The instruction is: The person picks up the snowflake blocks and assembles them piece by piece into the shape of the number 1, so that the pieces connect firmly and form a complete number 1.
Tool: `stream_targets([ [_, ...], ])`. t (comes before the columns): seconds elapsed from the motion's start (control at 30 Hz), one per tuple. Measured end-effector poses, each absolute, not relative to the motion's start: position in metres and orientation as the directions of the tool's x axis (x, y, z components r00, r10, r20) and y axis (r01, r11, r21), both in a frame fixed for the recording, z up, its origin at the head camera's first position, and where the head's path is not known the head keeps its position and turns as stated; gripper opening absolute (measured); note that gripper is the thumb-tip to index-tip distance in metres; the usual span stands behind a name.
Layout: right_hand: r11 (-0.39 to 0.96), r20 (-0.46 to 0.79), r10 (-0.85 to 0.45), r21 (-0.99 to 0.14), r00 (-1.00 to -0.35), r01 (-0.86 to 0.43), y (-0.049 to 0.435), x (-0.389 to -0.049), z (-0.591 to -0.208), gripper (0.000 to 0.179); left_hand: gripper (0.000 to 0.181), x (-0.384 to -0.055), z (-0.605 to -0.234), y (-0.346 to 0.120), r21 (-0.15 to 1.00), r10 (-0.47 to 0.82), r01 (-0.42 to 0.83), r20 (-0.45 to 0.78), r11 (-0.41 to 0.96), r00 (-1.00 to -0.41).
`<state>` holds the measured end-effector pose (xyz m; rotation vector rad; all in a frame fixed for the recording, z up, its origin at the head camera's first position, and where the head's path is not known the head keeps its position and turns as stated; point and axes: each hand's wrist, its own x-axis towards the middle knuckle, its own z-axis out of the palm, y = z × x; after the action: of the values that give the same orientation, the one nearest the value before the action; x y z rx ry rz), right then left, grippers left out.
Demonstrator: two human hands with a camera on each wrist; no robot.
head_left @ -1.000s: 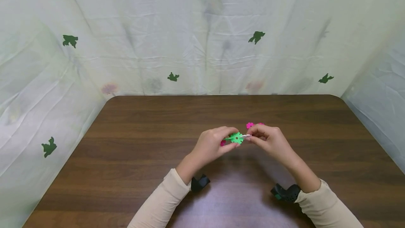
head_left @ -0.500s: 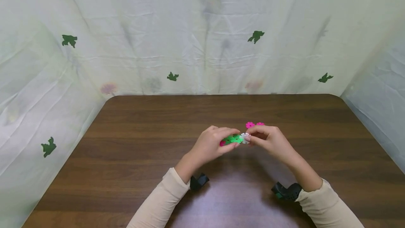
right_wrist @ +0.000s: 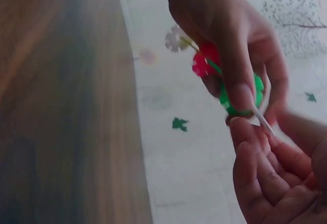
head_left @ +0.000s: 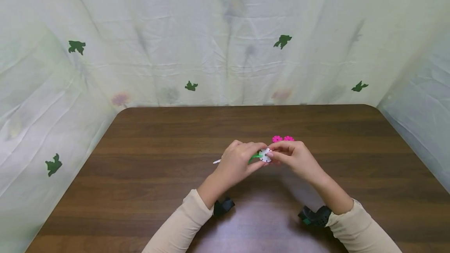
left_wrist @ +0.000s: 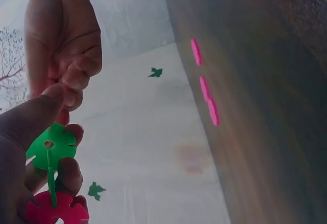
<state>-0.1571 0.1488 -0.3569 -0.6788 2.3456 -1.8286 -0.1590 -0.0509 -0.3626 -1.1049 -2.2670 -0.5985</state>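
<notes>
My left hand (head_left: 233, 163) holds a chain of flower-shaped, slotted interlocking discs. In the left wrist view its thumb and fingers pinch a green disc (left_wrist: 60, 147), and a red-pink disc (left_wrist: 56, 206) follows below. The chain's far end, a white disc (right_wrist: 175, 38), juts out past the left hand in the right wrist view. My right hand (head_left: 299, 161) pinches another white disc (head_left: 265, 155) against the green end of the chain. Seen from the right wrist, this white disc is edge-on between the two hands' fingertips. Fingers hide part of the chain.
Bright pink discs (head_left: 277, 139) lie on the brown wooden table (head_left: 168, 136) just beyond my right hand; the left wrist view shows several pink edges there. A pale curtain (head_left: 211, 50) with green leaf shapes rises behind the table.
The right hand has shifted slightly left with its white disc, now against the chain. The chain has turned in the left hand, and its white end now shows left of that hand.
</notes>
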Motion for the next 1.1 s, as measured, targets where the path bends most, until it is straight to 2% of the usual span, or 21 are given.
stream_targets([
  [0.17,0.383,0.253,-0.362,-0.837,-0.897,-0.39,0.173,-0.171,-0.357,0.03,0.034,-0.163,-0.362,-0.055,0.153,0.545,0.796,0.654,0.585,-0.526],
  [0.27,0.502,0.195,-0.347,-0.788,-0.917,-0.357,0.193,-0.183,-0.364,0.036,0.035,-0.165,-0.361,-0.058,0.155,0.532,0.792,0.663,0.59,-0.527],
  [0.47,0.589,0.047,-0.357,-0.764,-0.933,-0.264,0.226,-0.204,-0.389,0.045,0.036,-0.168,-0.36,-0.062,0.17,0.523,0.789,0.663,0.591,-0.536],
  [0.7,0.704,0.019,-0.353,-0.654,-0.935,-0.279,0.239,-0.211,-0.411,0.03,0.036,-0.169,-0.359,-0.063,0.193,0.522,0.793,0.659,0.577,-0.541],
  [0.8,0.708,-0.01,-0.353,-0.657,-0.936,-0.26,0.237,-0.211,-0.412,0.02,0.036,-0.17,-0.359,-0.063,0.194,0.523,0.796,0.661,0.574,-0.538],
  [0.9,0.656,-0.009,-0.384,-0.707,-0.923,-0.266,0.232,-0.21,-0.407,0.018,0.035,-0.17,-0.359,-0.063,0.197,0.522,0.797,0.662,0.572,-0.538],
  [1.1,0.49,0.09,-0.411,-0.817,-0.907,-0.303,0.211,-0.197,-0.381,0.02,0.034,-0.169,-0.359,-0.061,0.202,0.525,0.795,0.655,0.572,-0.544],
])
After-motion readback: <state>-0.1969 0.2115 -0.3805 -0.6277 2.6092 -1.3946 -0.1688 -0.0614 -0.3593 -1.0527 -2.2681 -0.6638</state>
